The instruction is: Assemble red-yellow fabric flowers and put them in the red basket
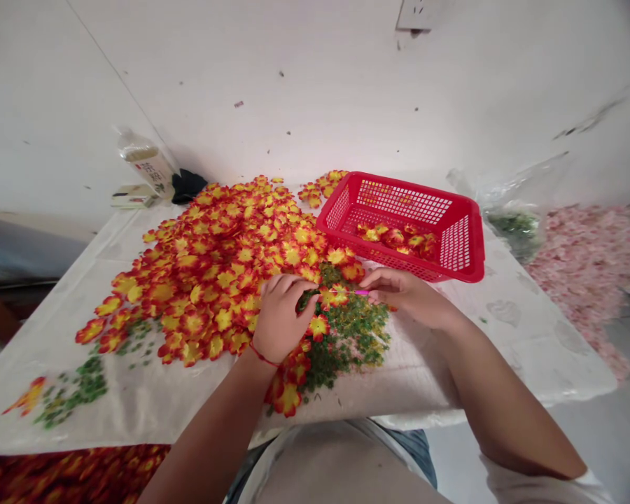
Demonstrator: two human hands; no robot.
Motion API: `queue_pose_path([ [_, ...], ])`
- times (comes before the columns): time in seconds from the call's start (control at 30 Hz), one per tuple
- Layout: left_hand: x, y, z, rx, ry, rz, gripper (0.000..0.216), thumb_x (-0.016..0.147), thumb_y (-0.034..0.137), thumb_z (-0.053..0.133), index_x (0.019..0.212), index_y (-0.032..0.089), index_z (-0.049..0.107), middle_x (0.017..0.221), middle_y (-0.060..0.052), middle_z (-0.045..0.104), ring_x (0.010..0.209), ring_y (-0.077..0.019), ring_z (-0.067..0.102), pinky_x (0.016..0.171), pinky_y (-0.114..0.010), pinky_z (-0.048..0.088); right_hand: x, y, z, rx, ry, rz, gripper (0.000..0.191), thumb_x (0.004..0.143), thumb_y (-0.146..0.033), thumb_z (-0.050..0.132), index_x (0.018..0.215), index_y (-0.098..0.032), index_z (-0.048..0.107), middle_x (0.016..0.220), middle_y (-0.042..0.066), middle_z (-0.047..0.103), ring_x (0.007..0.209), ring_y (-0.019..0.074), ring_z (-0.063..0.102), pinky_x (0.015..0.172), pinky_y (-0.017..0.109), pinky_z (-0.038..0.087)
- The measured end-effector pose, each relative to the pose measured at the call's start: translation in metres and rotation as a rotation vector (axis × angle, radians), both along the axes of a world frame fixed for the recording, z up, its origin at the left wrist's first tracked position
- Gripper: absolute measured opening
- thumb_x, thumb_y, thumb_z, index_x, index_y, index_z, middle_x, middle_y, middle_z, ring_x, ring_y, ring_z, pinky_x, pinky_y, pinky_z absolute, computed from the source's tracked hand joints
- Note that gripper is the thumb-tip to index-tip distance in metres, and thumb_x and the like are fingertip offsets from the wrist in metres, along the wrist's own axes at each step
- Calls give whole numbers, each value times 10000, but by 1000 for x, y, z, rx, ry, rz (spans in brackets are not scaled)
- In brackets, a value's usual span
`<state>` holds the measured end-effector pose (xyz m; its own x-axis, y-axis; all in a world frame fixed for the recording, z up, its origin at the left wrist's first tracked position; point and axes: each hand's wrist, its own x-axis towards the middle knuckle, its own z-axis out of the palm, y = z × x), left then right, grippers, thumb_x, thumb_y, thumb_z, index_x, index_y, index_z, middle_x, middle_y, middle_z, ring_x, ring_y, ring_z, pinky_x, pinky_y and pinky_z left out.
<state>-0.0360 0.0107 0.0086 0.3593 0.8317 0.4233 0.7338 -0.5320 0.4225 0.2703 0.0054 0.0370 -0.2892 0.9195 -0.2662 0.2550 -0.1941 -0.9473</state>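
My right hand (412, 297) pinches a thin tool with a pink handle (362, 292), its slim shaft pointing left. Yellow artificial flowers with red edges (334, 295) lie along that shaft, between my two hands. With its thumb and forefinger closed, my left hand (283, 315) holds the left edge of one of these flowers; its other fingertips are partly hidden. Below both hands spreads a heap of small green plastic pieces (346, 332). Beside my left hand lies a large pile of loose yellow-red flowers (220, 259).
A red perforated basket (462, 241) with several flower pieces inside stands behind my right hand. More green pieces (81, 392) lie at the table's left. A plastic bottle (150, 164) stands at the back left. Pink blossoms (582, 266) are beyond the right edge of the white-covered table (530, 350).
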Motion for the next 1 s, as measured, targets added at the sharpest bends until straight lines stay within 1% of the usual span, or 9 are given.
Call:
queue_pose_path([
  [0.1, -3, 0, 2, -2, -47, 15, 109, 1107, 242, 687, 1147, 276, 783, 1165, -56, 825, 1149, -296, 734, 1057, -495, 518, -2, 1, -5, 26, -32, -16, 293, 903, -478, 853, 1098, -265, 807, 1109, 45, 819, 1008, 240, 756, 902, 382, 534],
  [0.2, -5, 0, 5, 17, -76, 30, 125, 1111, 222, 655, 1136, 275, 765, 1153, -53, 832, 1136, -297, 742, 1057, -493, 520, -5, 3, -11, 96, -99, -38, 269, 927, -506, 818, 1024, -255, 814, 1100, 52, 827, 1053, 266, 766, 945, 400, 528],
  [0.27, -6, -1, 7, 40, -91, 31, 120, 1112, 212, 653, 1123, 270, 758, 1134, -48, 832, 1116, -291, 741, 1055, -486, 521, -9, 3, -16, 144, -159, -52, 244, 956, -489, 782, 1010, -255, 823, 1084, 50, 833, 1056, 274, 768, 960, 409, 523],
  [0.43, -6, -1, 9, 62, -99, 29, 120, 1106, 182, 663, 1083, 253, 757, 1080, -32, 831, 1063, -279, 742, 1014, -463, 514, -14, 3, -28, 249, -301, -47, 142, 973, -371, 735, 1010, -278, 836, 1035, 38, 856, 911, 264, 771, 855, 401, 526],
  [0.53, -7, -1, 8, 59, -99, 29, 116, 1101, 169, 674, 1078, 247, 756, 1079, -28, 833, 1055, -278, 748, 1004, -457, 506, -14, 3, -33, 327, -354, -21, 137, 971, -340, 756, 1063, -309, 853, 1053, 32, 875, 904, 278, 788, 817, 403, 542],
  [0.6, -7, -1, 7, 66, -105, 31, 116, 1098, 164, 676, 1076, 248, 753, 1074, -27, 832, 1053, -278, 747, 1007, -456, 505, -12, 3, -34, 385, -370, -14, 160, 964, -310, 766, 1093, -323, 860, 1099, 36, 884, 936, 290, 808, 811, 407, 567],
  [0.7, -8, 0, 6, 80, -115, 39, 113, 1102, 168, 670, 1085, 249, 746, 1074, -27, 829, 1053, -279, 743, 1023, -460, 506, -10, 3, -34, 460, -362, -44, 169, 958, -286, 774, 1097, -323, 862, 1147, 52, 894, 985, 309, 835, 827, 424, 614],
  [0.87, -10, 0, 7, 102, -114, 56, 118, 1111, 173, 656, 1086, 254, 739, 1056, -22, 820, 1059, -274, 744, 1032, -458, 508, -9, 4, -31, 527, -307, -139, 112, 973, -321, 780, 1046, -298, 861, 1067, 58, 913, 948, 307, 863, 872, 451, 665],
  [1.0, -10, 0, 7, 120, -127, 61, 115, 1109, 175, 661, 1089, 258, 738, 1054, -19, 823, 1060, -268, 755, 1037, -452, 516, -10, 6, -28, 547, -288, -205, 121, 966, -310, 741, 987, -277, 855, 1075, 64, 919, 918, 287, 869, 839, 425, 674],
])
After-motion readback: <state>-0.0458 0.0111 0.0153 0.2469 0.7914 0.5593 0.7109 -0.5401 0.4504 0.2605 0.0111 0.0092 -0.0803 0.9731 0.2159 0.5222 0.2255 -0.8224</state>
